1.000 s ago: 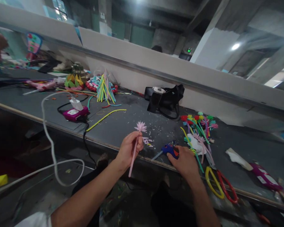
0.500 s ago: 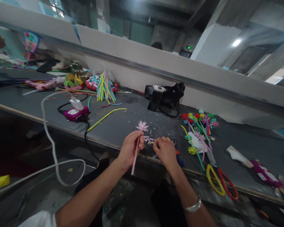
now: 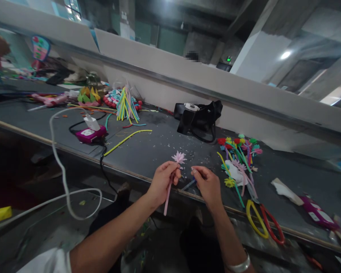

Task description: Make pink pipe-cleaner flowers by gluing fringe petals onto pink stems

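My left hand point(image 3: 163, 182) is closed around the stem of a pink flower point(image 3: 179, 157), its spiky head up and its straight stem slanting down past the table edge. To the right of the bloom, my right hand point(image 3: 208, 184) pinches a small pale pink piece point(image 3: 192, 169) between thumb and fingertips; its exact shape is too small to tell. Partly hidden under that hand, a tool with a blue part point(image 3: 189, 184) lies at the table edge. Small pale scraps are scattered on the dark table point(image 3: 159, 146) around the flower.
Finished-looking colourful flowers point(image 3: 238, 151) lie in a heap to the right, beside scissors point(image 3: 265, 222) with yellow and red handles overhanging the edge. A black bag point(image 3: 207, 117) rests at the back. Leftward are a yellow stem point(image 3: 127, 141), a purple power box point(image 3: 91, 134) with white cable, and bundled stems point(image 3: 127, 106).
My left hand and the flower have moved slightly right. My right hand has lifted from the pink scraps on the table and now pinches a small piece; the blue tool shows more.
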`<state>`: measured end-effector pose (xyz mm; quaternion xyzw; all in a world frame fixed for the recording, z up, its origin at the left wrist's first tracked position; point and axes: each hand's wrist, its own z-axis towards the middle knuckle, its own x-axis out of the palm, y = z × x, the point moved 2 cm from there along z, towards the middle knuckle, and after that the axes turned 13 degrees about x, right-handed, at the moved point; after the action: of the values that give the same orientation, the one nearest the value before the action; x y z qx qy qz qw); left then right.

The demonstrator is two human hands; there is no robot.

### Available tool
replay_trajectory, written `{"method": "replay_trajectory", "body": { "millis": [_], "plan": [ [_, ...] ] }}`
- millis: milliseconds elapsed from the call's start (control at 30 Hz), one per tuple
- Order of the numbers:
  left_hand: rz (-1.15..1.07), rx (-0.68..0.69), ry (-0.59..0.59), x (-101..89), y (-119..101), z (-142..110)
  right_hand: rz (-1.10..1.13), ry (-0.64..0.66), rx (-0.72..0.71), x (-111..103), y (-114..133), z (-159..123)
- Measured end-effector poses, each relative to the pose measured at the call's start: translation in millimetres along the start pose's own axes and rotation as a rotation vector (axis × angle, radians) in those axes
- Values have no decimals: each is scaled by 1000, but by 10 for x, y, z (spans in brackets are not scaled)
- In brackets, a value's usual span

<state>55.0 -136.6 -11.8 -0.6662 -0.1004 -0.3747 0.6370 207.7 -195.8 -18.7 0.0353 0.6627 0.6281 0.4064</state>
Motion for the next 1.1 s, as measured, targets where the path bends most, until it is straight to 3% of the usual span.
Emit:
{"method": "replay_trajectory", "body": {
  "millis": [100,267,367,567,733,900,1100],
  "plan": [
    [15,11,-7,12,18,4,-58,-48,-1,3,-37,24],
    [23,90,-76,-63,-27,77,-533,-117,-237,58,-35,103],
    [28,104,-93,-121,-46,108,-640,-145,-307,125,-15,154],
    [54,89,-99,-127,-46,87,-702,-21,-320,342,94,218],
    [50,71,-102,-104,-47,78,-590,-20,-200,389,106,252],
    [84,59,-83,-85,11,69,-394,-76,-73,234,105,199],
    [84,31,-14,-10,183,43,289,18,189,113,114,-10]
  ]
}}
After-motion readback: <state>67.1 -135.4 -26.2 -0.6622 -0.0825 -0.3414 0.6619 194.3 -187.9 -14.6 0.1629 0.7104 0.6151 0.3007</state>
